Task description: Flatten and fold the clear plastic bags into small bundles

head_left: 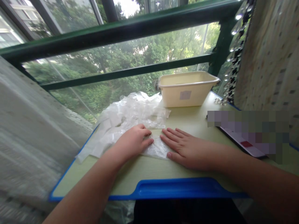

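A clear, crinkled plastic bag point(158, 148) lies flat on the desk between my hands. My left hand point(135, 139) is closed at its left side, thumb and curled fingers gripping the film; the fingertips are partly hidden. My right hand point(184, 146) rests palm down with fingers stretched out, its fingertips and thumb at the bag's right edge. Behind and left of my left hand spreads a loose heap of similar clear plastic bags point(130, 109), reaching the desk's left edge.
A cream plastic bin point(187, 91) with a small label stands at the back of the desk point(127, 171). To the right lies a flat dark-edged device point(252, 149), partly blurred out. A blue trim tray point(177, 187) runs along the front edge. Green railing point(121, 31) and curtains enclose the desk.
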A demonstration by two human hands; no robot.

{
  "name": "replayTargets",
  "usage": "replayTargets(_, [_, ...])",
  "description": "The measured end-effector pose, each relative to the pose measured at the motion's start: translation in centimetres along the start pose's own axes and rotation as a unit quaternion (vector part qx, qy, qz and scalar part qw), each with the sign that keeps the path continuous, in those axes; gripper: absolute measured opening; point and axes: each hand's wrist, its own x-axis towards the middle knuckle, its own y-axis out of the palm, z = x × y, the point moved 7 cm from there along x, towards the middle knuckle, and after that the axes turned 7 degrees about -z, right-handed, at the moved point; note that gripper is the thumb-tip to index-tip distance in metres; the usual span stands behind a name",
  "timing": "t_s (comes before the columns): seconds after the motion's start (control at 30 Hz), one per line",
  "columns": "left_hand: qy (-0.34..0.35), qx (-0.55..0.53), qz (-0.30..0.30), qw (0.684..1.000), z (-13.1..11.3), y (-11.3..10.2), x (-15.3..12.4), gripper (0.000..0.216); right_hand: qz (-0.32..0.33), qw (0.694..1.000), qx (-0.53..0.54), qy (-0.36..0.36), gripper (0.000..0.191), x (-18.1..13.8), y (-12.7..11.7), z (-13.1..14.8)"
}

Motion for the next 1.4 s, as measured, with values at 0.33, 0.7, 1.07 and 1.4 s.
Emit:
replayTargets(0.33, [-0.052,-0.045,0.021,0.997,-0.1,0.4,0.4,0.021,-0.075,0.996,0.019,-0.052,0.057,0.1,-2.4,1.6])
replayTargets(0.7, [-0.097,-0.090,0.051,0.990,0.5,0.0,0.2,0.033,-0.015,0.998,0.056,-0.038,0.062,-0.1,-0.9,1.2])
replayTargets(1.07, [-0.098,-0.102,0.067,0.988,0.3,0.1,0.1,0.026,-0.039,0.996,0.043,-0.062,0.061,0.2,-1.2,0.9])
replayTargets(1.4, [-0.118,-0.076,0.052,0.989,0.2,-0.1,0.3,0.021,-0.058,0.996,0.021,-0.068,0.058,0.5,-1.1,1.1])
